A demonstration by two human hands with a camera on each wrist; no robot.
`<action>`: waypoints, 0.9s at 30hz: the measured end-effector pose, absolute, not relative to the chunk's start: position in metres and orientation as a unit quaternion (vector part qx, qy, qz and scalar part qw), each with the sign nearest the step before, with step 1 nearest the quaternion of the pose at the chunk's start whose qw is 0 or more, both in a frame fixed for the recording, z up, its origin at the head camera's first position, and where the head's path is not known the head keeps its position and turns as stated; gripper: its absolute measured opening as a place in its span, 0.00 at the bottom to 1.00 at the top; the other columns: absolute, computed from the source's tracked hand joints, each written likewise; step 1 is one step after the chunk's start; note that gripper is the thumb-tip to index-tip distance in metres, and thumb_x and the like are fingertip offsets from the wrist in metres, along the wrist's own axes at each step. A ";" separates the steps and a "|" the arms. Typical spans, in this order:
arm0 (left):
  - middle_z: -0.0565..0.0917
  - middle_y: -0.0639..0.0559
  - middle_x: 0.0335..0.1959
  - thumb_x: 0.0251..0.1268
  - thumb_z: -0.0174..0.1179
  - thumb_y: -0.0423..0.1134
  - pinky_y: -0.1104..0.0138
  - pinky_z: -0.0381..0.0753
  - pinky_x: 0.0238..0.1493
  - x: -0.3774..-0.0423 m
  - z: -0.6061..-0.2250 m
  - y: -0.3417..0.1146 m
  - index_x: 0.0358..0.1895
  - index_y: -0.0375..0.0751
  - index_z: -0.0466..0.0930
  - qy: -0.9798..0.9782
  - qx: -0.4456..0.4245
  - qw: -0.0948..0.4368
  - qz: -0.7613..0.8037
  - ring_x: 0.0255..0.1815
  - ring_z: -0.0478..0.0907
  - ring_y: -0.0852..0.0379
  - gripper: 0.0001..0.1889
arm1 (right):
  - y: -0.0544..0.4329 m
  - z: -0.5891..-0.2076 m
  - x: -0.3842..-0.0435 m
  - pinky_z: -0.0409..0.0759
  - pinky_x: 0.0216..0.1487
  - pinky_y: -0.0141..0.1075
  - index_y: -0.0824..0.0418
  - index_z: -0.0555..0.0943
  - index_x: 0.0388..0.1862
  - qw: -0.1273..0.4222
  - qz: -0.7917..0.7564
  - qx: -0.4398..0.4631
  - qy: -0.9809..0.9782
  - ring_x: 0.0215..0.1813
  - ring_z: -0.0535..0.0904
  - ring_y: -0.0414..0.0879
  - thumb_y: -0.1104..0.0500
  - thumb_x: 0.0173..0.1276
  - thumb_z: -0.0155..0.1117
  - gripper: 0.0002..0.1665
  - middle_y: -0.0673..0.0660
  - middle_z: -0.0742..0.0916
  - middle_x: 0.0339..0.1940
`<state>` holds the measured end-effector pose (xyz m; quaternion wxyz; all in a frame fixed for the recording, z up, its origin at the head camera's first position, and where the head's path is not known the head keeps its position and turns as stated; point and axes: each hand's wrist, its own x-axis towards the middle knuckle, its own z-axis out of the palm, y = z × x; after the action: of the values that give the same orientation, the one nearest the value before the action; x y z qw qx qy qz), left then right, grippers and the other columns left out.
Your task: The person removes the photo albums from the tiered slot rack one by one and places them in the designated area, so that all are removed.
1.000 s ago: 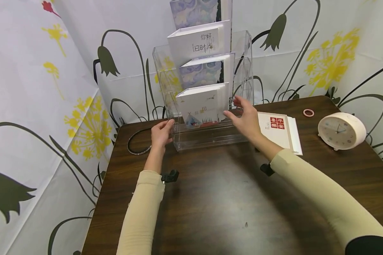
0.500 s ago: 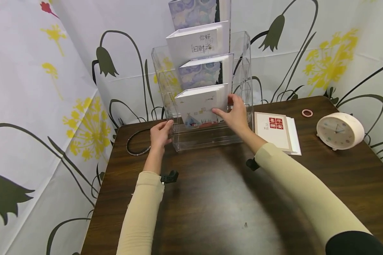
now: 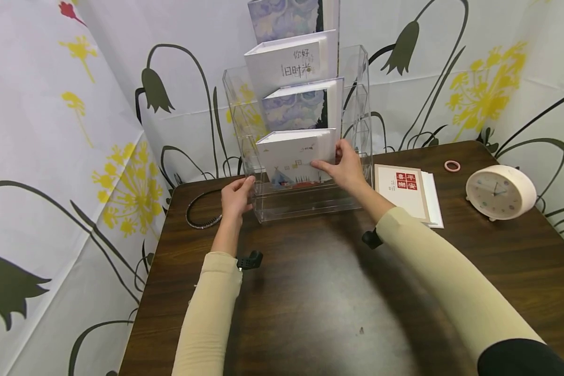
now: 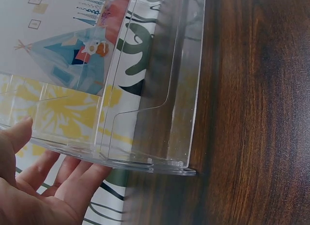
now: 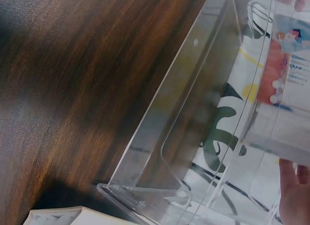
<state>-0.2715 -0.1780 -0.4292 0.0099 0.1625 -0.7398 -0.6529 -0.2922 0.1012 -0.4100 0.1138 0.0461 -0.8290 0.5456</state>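
A clear acrylic display rack [image 3: 305,204] stands against the patterned backdrop, with several books in its tiers. In the lowest occupied tier sits a white book [image 3: 289,156] with a blue tent drawing, also seen through the plastic in the left wrist view. My right hand [image 3: 345,168] pinches this book's right edge, thumb on the front cover and fingers behind. In the right wrist view that hand [image 5: 294,198] is mostly cut off. My left hand [image 3: 236,196] holds the rack's left side panel. The left wrist view has its thumb and fingers around the panel's edge [image 4: 97,159].
Higher in the rack are a purple-blue book [image 3: 296,108], a white book with Chinese lettering [image 3: 286,65] and another purple-blue one [image 3: 286,21]. Right of the rack lie a beige book [image 3: 399,192], a pink ring [image 3: 452,166] and a clock [image 3: 498,192]. A dark headband [image 3: 192,216] lies left.
My right hand has moved left from beside the white tent book and now pinches its right edge. The book's top edge has dropped slightly. My left hand stays on the rack.
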 end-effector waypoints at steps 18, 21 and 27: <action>0.81 0.44 0.54 0.65 0.64 0.54 0.47 0.79 0.54 -0.272 -0.431 -0.179 0.58 0.40 0.80 -0.734 0.164 0.010 -0.659 0.57 0.78 0.47 0.25 | 0.102 -0.408 -0.291 0.81 0.51 0.48 0.66 0.76 0.55 0.115 0.616 0.101 -0.773 0.52 0.82 0.54 0.60 0.61 0.74 0.26 0.63 0.85 0.51; 0.81 0.44 0.54 0.66 0.64 0.53 0.47 0.79 0.54 -0.273 -0.432 -0.179 0.57 0.40 0.81 -0.733 0.165 0.011 -0.660 0.57 0.78 0.47 0.24 | 0.103 -0.401 -0.287 0.81 0.51 0.46 0.67 0.76 0.56 0.126 0.622 0.107 -0.765 0.52 0.82 0.54 0.60 0.61 0.74 0.26 0.64 0.85 0.51; 0.81 0.44 0.54 0.65 0.64 0.54 0.48 0.80 0.53 -0.273 -0.431 -0.179 0.56 0.41 0.81 -0.733 0.166 0.011 -0.660 0.56 0.78 0.47 0.24 | 0.111 -0.386 -0.272 0.82 0.48 0.38 0.68 0.76 0.56 0.175 0.646 0.124 -0.733 0.49 0.84 0.50 0.64 0.62 0.73 0.25 0.64 0.86 0.50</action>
<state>-0.2731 -0.1787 -0.4307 0.0114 0.1664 -0.7326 -0.6599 -0.2725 0.1111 -0.3860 0.1746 0.1245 -0.7327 0.6459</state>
